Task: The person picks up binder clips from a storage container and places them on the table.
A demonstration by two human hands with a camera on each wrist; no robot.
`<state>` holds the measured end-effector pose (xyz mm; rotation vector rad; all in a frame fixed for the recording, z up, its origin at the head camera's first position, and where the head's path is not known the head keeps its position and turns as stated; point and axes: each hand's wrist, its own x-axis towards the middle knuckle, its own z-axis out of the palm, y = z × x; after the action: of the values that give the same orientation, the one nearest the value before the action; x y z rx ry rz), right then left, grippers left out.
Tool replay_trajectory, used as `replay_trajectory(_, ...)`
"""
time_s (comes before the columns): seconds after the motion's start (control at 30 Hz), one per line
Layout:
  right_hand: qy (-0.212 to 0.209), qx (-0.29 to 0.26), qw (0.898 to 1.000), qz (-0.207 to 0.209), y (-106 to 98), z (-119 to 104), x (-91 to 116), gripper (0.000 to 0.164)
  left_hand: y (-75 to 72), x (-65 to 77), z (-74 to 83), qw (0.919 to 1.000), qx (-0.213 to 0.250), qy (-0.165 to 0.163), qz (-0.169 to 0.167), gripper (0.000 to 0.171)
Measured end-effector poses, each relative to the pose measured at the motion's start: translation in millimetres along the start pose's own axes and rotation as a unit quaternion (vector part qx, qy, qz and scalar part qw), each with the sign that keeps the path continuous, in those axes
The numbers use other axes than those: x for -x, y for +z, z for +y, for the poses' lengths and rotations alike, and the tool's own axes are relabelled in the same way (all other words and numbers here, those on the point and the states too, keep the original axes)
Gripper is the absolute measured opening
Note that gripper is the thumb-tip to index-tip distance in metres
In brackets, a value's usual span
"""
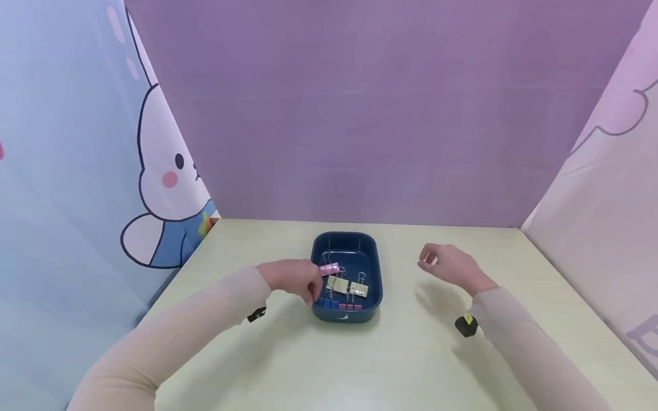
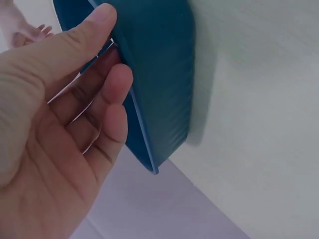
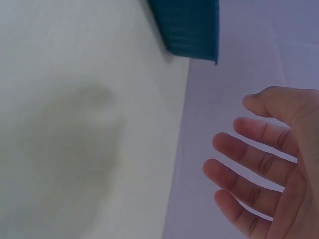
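Observation:
My left hand (image 1: pixel 300 278) is at the left side of a dark blue tray (image 1: pixel 379 274), its bent fingertips pointing down by the rim. In the left wrist view the thumb (image 2: pixel 79 42) is parted from the fingers (image 2: pixel 118 84), and I make out nothing held between them. Inside the tray are binder clips: a pink one (image 1: pixel 329 269), a large gold one (image 1: pixel 337 284), a smaller gold one (image 1: pixel 358 289), a blue one (image 1: pixel 330 303) and a red-pink one (image 1: pixel 350 307). To the right of the tray, my right hand (image 1: pixel 452 265) hovers above the table, fingers loosely bent and holding nothing.
The tray stands on a pale table (image 1: pixel 406 365). A purple backdrop (image 1: pixel 370 114) rises behind the table's far edge. Printed cloth (image 1: pixel 67 171) with a cartoon rabbit hangs on the left, and a pale cloth (image 1: pixel 612 188) on the right.

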<state>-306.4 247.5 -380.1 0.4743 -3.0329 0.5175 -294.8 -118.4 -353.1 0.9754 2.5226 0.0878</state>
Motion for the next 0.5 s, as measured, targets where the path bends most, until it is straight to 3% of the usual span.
replay_trajectory(0.17, -0.035, -0.010, 0.999, -0.002, -11.6, -38.0, -18.2, 0.015, -0.8, -4.1, -2.9, 0.9999, 0.007, 0.003, -0.007, 0.011)
replay_trajectory(0.23, -0.051, -0.040, 0.998, -0.009, -11.6, -59.8, -26.4, 0.013, -1.4, -5.0, -3.3, 0.9999, 0.012, 0.001, -0.011, 0.011)
replay_trajectory(0.4, -0.071, -0.131, 0.986, -0.079, 6.7, -114.3, -45.5, 0.011, -2.4, -5.2, -4.0, 0.9997, 0.015, -0.006, -0.018, 0.011)
replay_trajectory(0.5, -0.067, -0.108, 0.984, -0.123, 22.4, -137.8, -50.8, 0.008, -3.1, -5.3, -3.6, 0.9998, 0.015, 0.005, -0.014, 0.010)
